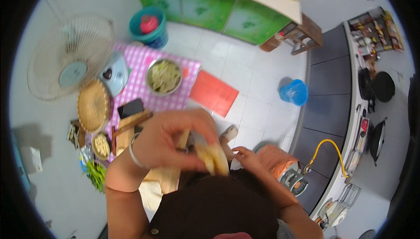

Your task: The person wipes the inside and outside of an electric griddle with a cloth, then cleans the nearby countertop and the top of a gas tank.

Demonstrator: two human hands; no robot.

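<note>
L hand point(168, 140), steel bangle on wrist, fingers clenched on pale yellow, soft-looking peeled piece point(213, 158), blurred, held above lap. R hand point(246, 157) fingers curled just beside it; grasp unclear. Wooden board point(168, 175) partly hidden below.

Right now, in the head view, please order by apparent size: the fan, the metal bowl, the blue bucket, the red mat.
1. fan
2. red mat
3. metal bowl
4. blue bucket
The mat and bowl look close, so their order is unsure.
</note>
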